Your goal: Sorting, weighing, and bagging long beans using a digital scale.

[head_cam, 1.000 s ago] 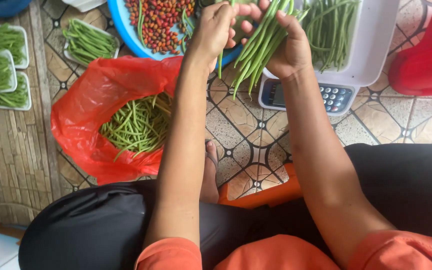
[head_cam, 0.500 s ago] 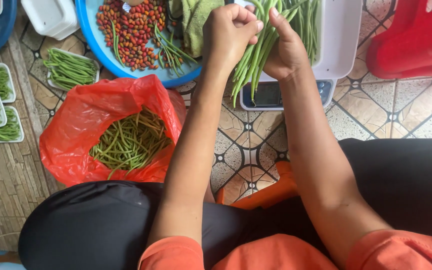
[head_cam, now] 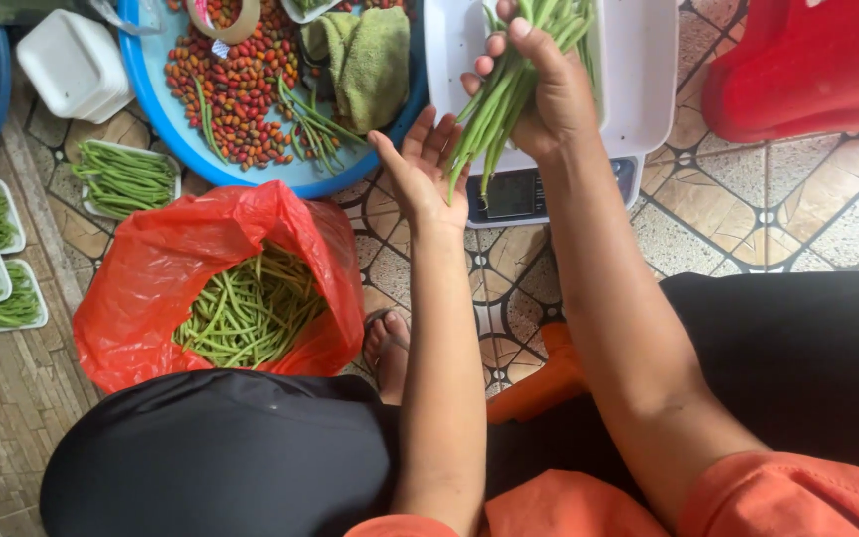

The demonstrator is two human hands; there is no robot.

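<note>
Green beans held over the white scale tray

Green beans (head_cam: pixel 509 94) hang in a bunch from the right hand (head_cam: pixel 549 94), whose fingers are closed around them above the white tray of a kitchen scale (head_cam: pixel 638 89). More beans lie in that tray. The left hand (head_cam: pixel 425 174) is spread open, palm up, just beside the dangling bean ends and holding nothing.

On the tiled floor (head_cam: pixel 777 209), a red plastic bag (head_cam: pixel 151 268) stands open with a heap of loose beans inside. A blue round basin (head_cam: pixel 166 109) holds small red and orange chillies (head_cam: pixel 236 85), a few stray beans and a folded green cloth (head_cam: pixel 370 60). At the left, white foam trays (head_cam: pixel 126 179) each carry a portion of beans, and an empty white container (head_cam: pixel 67 65) sits near the basin. A red plastic stool (head_cam: pixel 807 70) stands at the upper right.
</note>
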